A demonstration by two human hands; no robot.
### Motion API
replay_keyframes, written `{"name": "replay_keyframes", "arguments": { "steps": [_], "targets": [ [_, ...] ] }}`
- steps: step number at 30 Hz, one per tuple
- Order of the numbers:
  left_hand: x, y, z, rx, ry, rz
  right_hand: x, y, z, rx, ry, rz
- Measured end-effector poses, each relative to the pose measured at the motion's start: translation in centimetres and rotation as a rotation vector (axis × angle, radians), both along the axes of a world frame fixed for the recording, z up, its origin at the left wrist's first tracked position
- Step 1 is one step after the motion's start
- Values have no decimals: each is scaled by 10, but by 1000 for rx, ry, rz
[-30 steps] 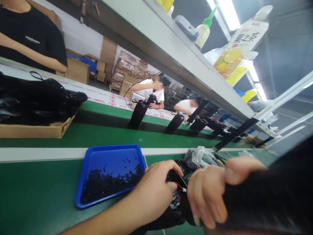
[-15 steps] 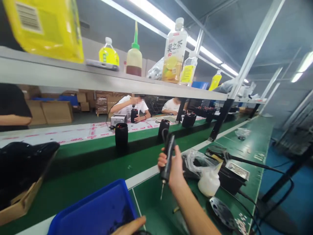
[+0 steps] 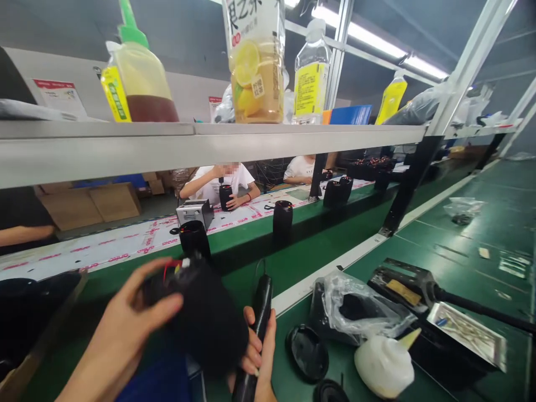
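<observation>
Left hand grasps our black speaker, red wires exposed at its end; right hand, beside the speaker, grips the screwdriver, fastening evidently pending.

Black speaker with red wires, black screwdriver, green belt, white squeeze bottle.

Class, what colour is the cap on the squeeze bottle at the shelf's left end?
Green; the head view shows the cap best.
</observation>
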State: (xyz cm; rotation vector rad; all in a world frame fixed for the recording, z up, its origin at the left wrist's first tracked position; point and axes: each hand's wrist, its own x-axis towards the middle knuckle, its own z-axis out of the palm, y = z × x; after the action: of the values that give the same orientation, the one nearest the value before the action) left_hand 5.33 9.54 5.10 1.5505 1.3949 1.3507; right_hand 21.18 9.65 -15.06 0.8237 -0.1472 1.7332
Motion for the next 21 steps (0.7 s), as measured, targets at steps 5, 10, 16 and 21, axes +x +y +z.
{"name": "replay_keyframes", "arguments": {
  "steps": [5,10,16,21],
  "targets": [
    [88,148,-8,171,158,110,-4,-4,2,-43,57,-17],
    [132,225,-59,188,317,19,-8,6,-7,-57,-7,-64],
    [130,234,-63,240,475,-90,0,12,-18,-181,-137,-78],
    [55,131,-6,230,648,-207,14,8,-16,-465,-271,-65]
  ]
}}
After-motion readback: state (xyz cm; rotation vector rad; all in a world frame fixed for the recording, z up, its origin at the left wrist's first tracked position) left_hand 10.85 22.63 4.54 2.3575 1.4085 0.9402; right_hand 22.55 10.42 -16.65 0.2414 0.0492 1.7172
